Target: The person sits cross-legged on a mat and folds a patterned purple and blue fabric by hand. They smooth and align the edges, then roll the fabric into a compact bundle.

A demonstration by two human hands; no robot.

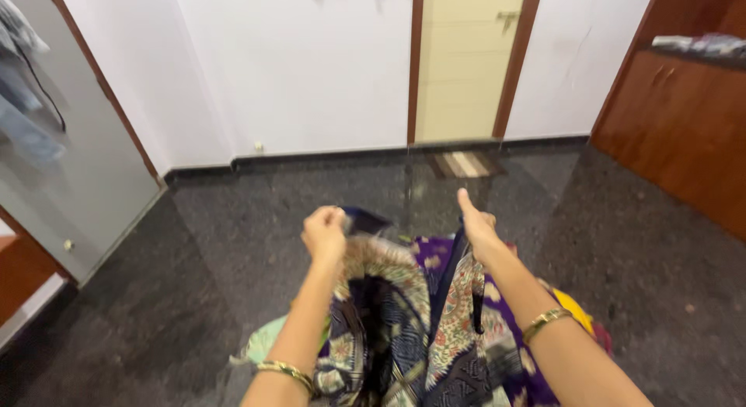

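Note:
My left hand (324, 232) is closed on the edge of a patterned cloth (392, 314) in navy, cream and red print, holding it up in front of me. At the cloth's other edge, my right hand (478, 228) grips it with the thumb pointing up. The cloth sags between the two hands and hangs down toward me. Both wrists wear gold bangles. Under the held cloth lies a pile of other fabrics (521, 368), purple, yellow and pale green, partly hidden by my arms.
Dark speckled stone floor (217, 244) all around. A white wall and a cream door (466, 65) with a striped mat (465, 164) stand ahead. A brown wooden cabinet (684, 119) is on the right, a grey door (70, 166) with hanging clothes on the left.

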